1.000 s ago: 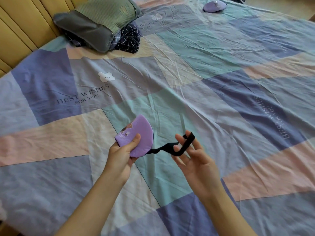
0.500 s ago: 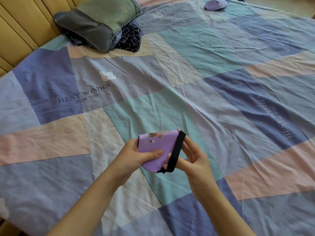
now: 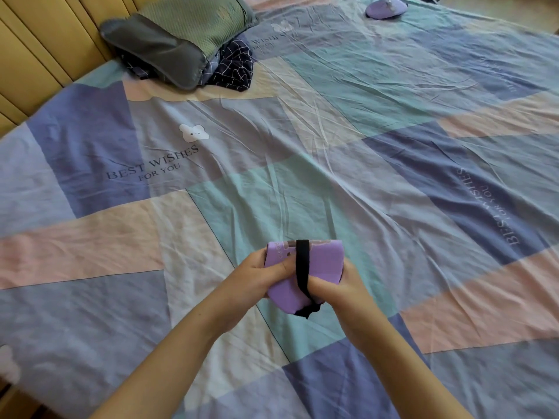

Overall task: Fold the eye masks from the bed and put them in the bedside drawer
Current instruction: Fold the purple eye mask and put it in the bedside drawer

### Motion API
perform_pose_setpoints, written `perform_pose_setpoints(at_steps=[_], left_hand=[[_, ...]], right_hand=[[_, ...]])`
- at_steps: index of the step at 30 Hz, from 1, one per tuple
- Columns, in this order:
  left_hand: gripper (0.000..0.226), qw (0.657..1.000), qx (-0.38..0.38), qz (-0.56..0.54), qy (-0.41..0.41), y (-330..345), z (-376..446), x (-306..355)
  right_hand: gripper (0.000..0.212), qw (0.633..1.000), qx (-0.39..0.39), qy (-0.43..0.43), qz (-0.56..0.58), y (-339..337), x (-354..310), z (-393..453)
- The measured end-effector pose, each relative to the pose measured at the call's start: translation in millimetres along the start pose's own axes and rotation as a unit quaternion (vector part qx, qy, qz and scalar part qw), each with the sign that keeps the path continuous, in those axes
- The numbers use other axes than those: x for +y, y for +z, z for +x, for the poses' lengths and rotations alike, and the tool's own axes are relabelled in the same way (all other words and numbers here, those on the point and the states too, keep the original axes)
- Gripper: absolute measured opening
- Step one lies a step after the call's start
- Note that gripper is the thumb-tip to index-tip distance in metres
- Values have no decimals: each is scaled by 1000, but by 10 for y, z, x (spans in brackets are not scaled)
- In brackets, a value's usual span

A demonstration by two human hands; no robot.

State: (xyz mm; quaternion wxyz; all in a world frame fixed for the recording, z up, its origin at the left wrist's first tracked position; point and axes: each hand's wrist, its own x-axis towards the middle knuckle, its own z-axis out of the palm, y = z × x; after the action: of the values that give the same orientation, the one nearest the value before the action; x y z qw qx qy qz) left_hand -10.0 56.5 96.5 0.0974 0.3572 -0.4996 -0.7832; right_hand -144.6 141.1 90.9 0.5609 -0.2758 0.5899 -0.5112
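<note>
A folded purple eye mask (image 3: 325,263) is held up above the bed between both my hands. Its black elastic strap (image 3: 302,264) runs down the middle of the fold. My left hand (image 3: 257,278) grips the mask's left side, thumb on its front. My right hand (image 3: 338,287) grips the right side and pinches the lower part of the strap. A second purple eye mask (image 3: 385,9) lies far off on the bed at the top. The bedside drawer is not in view.
The patchwork bed sheet (image 3: 332,176) fills the view. A grey and green pillow (image 3: 181,34) rests on dark patterned fabric (image 3: 234,68) at the top left, beside the yellow padded headboard (image 3: 33,55).
The strap, stretched out to the right a second ago, is now wrapped across the middle of the folded mask. Both hands have closed in on the mask.
</note>
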Motion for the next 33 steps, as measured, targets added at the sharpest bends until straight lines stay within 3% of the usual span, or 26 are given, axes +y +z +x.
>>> perform_pose_setpoints(at_steps=[4, 9, 12, 14, 16, 20, 26, 33], left_hand=[[52, 995, 69, -74, -17, 50, 42, -49], [42, 995, 95, -20, 16, 67, 54, -86], [31, 986, 154, -51, 23, 21, 51, -74], [25, 980, 184, -70, 19, -10, 45, -41], [24, 978, 189, -85, 10, -29, 44, -18], [24, 976, 192, -99, 9, -14, 28, 12], [24, 978, 174, -109, 26, -11, 3, 40], [28, 985, 152, -83, 21, -63, -90, 20]], right_hand=[[24, 1000, -9, 13, 2, 20, 26, -7], [36, 1000, -19, 10, 20, 37, 47, -44], [50, 997, 62, -31, 31, -1, 97, -52], [57, 989, 107, -93, -35, -44, 104, -82], [60, 977, 96, -151, -120, -60, 75, -117], [59, 959, 45, -209, -186, -4, 28, -104], [44, 965, 19, -198, -170, 53, 1, -57], [43, 967, 7, -202, -154, 75, -14, -1]])
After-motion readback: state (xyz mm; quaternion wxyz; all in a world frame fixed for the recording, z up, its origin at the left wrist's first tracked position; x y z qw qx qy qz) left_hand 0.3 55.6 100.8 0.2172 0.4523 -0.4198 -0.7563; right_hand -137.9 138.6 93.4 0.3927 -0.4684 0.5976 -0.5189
